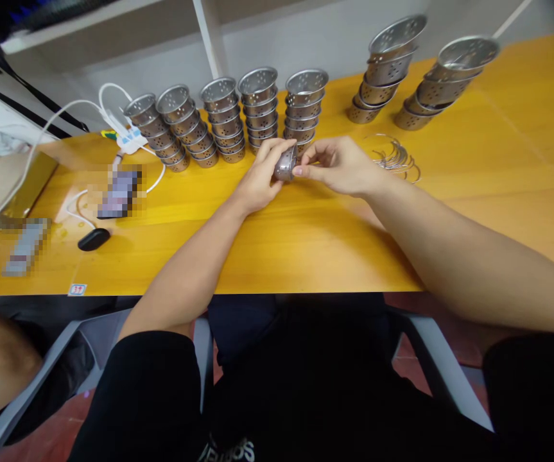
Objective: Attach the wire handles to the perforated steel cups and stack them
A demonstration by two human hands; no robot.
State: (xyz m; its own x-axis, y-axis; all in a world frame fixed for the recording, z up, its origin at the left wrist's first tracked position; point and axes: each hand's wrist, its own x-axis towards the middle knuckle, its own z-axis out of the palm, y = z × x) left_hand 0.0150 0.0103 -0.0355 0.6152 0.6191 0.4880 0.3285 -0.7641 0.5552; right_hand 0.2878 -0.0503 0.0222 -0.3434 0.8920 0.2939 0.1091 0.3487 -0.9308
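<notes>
Honey-yellow table (296, 256), faint wood grain. Held cup (285, 165) is silvery with a dotty hole pattern, stacks (263, 96) too. Wires (398, 158): plain silver. Black shirt (305, 391), pale lettering (242, 451); grey chair (443, 362); tag (77, 289) is white, blue trim, red digits.

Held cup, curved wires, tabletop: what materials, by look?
Held cup: metal, possibly steel; grey with a shiny sheen.
Curved wires: likely bare metal; thin, silvery glints.
Tabletop: varnished wood or wood-look laminate, can't tell which; faint grain, glossy reflections.

A black oval device (94, 239) lies near a numbered sticker (77, 290)
</notes>
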